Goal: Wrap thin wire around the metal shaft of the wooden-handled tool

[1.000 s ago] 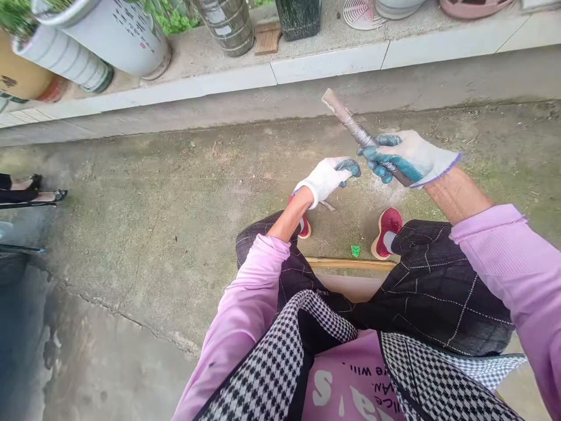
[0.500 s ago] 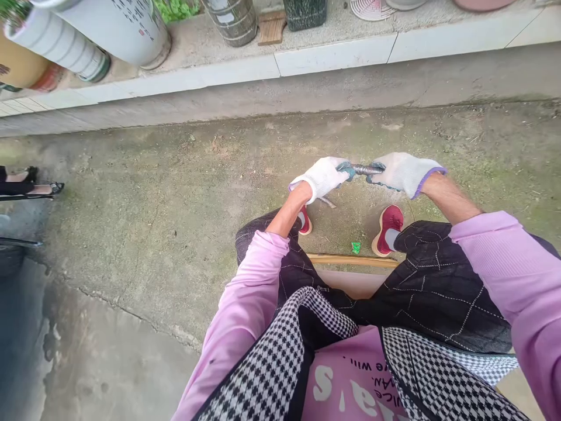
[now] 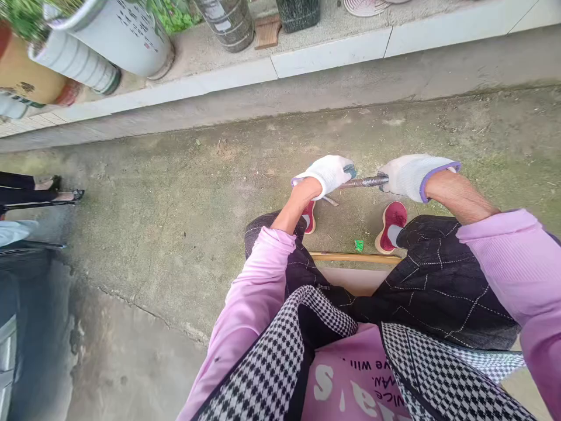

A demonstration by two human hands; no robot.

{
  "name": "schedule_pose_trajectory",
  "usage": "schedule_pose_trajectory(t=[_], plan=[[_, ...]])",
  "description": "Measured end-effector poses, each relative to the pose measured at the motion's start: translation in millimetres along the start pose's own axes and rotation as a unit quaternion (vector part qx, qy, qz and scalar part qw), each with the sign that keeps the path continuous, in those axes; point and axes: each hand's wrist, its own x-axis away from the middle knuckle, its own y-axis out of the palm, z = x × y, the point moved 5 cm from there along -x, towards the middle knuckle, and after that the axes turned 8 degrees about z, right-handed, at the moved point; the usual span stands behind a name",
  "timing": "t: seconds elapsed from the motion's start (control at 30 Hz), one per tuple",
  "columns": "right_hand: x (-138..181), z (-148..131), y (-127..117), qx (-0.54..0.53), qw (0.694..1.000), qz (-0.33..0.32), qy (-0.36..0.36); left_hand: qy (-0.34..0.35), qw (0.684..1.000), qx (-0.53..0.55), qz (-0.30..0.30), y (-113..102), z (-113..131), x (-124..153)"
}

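Both my hands wear white knit gloves with dark-coated fingers and purple cuffs. Between them, a thin stick (image 3: 368,182) lies nearly level over the ground; its right part looks dark, shiny and wrapped, its left part plain brown. The right end sits in my right hand (image 3: 405,176), closed round it. My left hand (image 3: 331,174) is curled at the stick's left part, its fingers mostly hidden under the glove's back. Below my left hand, a short pale twig piece (image 3: 331,200) shows on the ground near my shoe.
A small green scrap (image 3: 359,245) lies between my red shoes (image 3: 393,225). Behind it is a long wooden strip (image 3: 355,257) by my seat. A white-tiled ledge (image 3: 328,60) carries flower pots (image 3: 127,41) and a plastic bottle (image 3: 228,26). At far left, another person's feet (image 3: 65,195) show.
My hands have moved apart, and more of the stick shows between them, including its brown left part. The view has shifted slightly, bringing more of the left side into sight.
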Motion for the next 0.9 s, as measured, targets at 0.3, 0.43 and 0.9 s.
schedule_pose_trajectory(t=[0.3,0.43,0.9], plan=[[10.3,0.1,0.4,-0.007,0.999,-0.021,-0.043,0.020,0.999,0.000,-0.045,0.6,-1.2,0.3],[20.6,16.3,-0.2,-0.137,0.987,-0.047,-0.073,0.018,0.985,0.156,-0.074,-2.4,-7.9,0.1],[25.2,-20.3,-52.5,-0.645,0.753,0.110,-0.067,-0.030,0.943,0.326,0.060,-28.9,-13.9,-1.7]])
